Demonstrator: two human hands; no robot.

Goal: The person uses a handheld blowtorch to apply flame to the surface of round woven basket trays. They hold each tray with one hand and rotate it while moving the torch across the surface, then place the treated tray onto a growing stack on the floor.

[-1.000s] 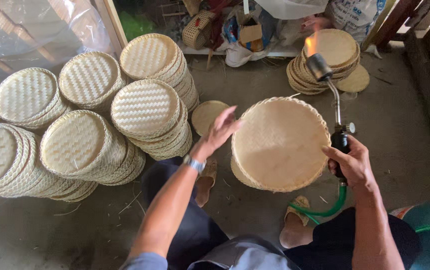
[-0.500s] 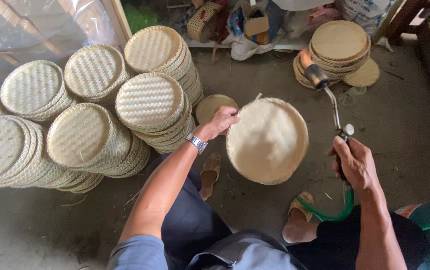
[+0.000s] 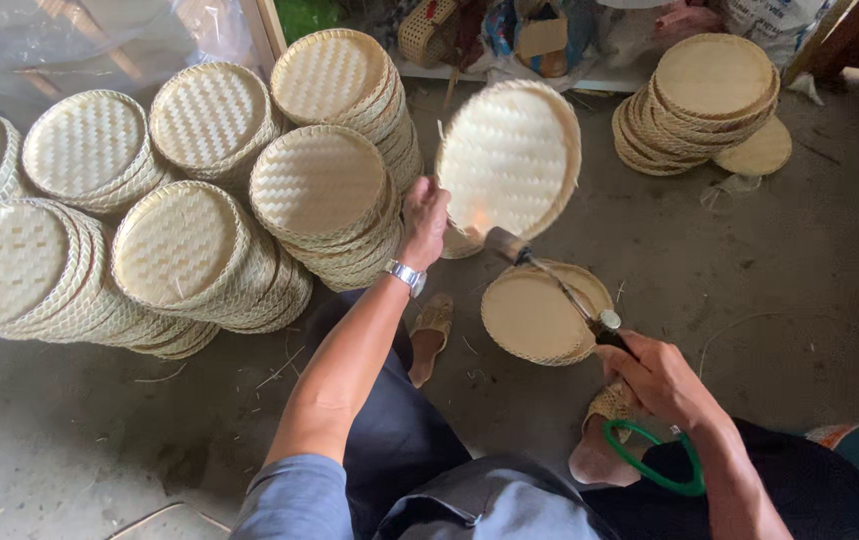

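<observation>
Woven bamboo tray (image 3: 510,160), round, shallow, pale, held up on edge by the left hand (image 3: 426,222), whose grip is clenched on its lower left rim. Right hand (image 3: 658,378) is closed around a gas torch (image 3: 550,280); the torch's long metal neck runs up and left, its nozzle just under the tray's lower edge with a faint flame there. The tray lies above and left of the torch hand. Second tray (image 3: 540,315) flat on the concrete floor (image 3: 800,280) beneath. Stacks of trays (image 3: 190,200), tight herringbone weave, at left; another stack (image 3: 710,100) at upper right. Green hose (image 3: 650,465) loops below the torch hand.
</observation>
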